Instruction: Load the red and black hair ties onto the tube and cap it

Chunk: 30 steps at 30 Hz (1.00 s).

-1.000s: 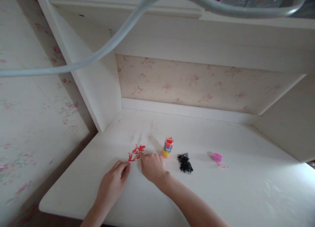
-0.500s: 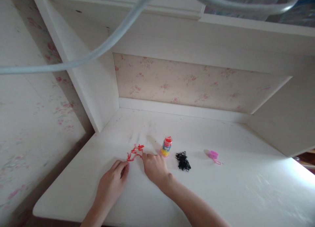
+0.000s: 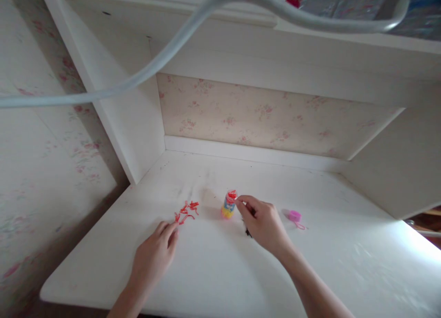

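A small clear jar (image 3: 228, 205) with red, blue and yellow bits inside stands on the white desk (image 3: 213, 272). My right hand (image 3: 264, 224) is beside it, fingers pinched at the jar's mouth on a small red band. The hand covers most of a black pile of bands (image 3: 247, 230). To the left lies a loose scatter of red bands (image 3: 186, 212). My left hand (image 3: 155, 258) rests flat on the desk with its fingertips just below that scatter, holding nothing.
A pink lid (image 3: 295, 215) lies right of my right hand. White side panels and a flowered back wall (image 3: 262, 116) enclose the desk. A shelf (image 3: 310, 37) runs overhead, and a pale hose (image 3: 144, 74) crosses the top of the view.
My right hand has left the red scatter and moved right to the jar's mouth, covering the black pile. The left hand has stayed put.
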### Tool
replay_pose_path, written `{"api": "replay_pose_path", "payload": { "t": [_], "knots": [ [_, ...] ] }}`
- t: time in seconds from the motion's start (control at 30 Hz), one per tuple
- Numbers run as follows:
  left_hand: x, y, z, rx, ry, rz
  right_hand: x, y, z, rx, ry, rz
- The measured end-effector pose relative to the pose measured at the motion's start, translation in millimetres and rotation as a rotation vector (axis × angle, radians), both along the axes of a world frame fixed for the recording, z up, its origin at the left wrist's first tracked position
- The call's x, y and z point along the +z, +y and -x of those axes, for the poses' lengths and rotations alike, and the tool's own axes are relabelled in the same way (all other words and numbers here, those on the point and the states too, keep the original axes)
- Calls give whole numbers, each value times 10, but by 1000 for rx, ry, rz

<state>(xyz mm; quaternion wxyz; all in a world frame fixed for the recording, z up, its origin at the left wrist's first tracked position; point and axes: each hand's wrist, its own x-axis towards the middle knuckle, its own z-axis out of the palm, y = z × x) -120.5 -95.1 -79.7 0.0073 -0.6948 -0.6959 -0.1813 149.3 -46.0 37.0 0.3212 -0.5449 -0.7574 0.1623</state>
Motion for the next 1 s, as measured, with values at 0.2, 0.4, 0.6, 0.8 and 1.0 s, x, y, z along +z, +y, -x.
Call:
{"api": "replay_pose_path", "payload": {
  "t": [0.2, 0.4, 0.6, 0.8, 1.0],
  "knots": [
    [-10, 1, 1, 0, 2, -1, 131, 242, -77, 1, -158, -23],
    [-21, 11, 9, 7, -14, 16, 102, 343, -5, -24, -345, 4],
    [-20, 16, 9, 7, -4, 8, 105, 318, -34, -65, -357, 0],
    [-25, 15, 9, 13, 9, 4, 66, 212, -64, -60, -335, -2],
    [-23, 17, 12, 2, 8, 5, 61, 138, -8, -27, -497, 48]
  ]
}}
